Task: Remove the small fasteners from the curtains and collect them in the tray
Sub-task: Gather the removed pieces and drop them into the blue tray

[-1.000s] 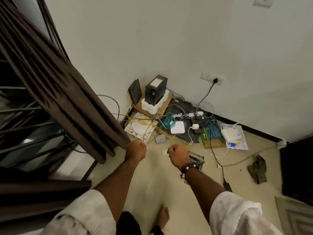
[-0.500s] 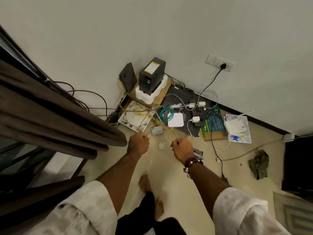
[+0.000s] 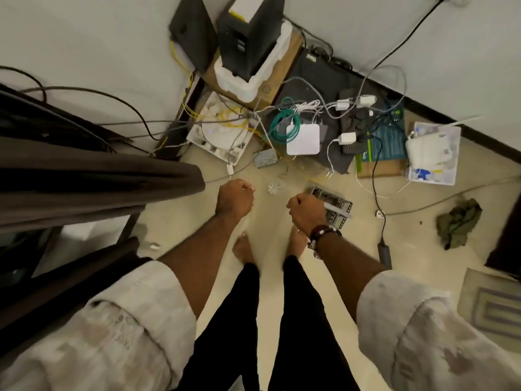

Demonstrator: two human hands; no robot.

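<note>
Right now both my fists hang over the beige floor, just in front of my bare feet. My left hand is curled tight, knuckles up, just right of the dark brown curtain that bunches in from the left; a pale sliver shows at my fingertips, but I cannot tell whether it is a fastener or what, if anything, I have hold of. My right hand is curled the same way, wrist wrapped in a bead bracelet, and I cannot make out anything inside it either. It hovers over the near left corner of the small mesh tray, which sits on the floor to the right; whatever lies in the tray is too blurred to name. Between my two fists, a little farther out, a small clear ribbed object lies on the floor. Beyond that, against the far wall, sits a tangle of cables, a white box and black devices.
</note>
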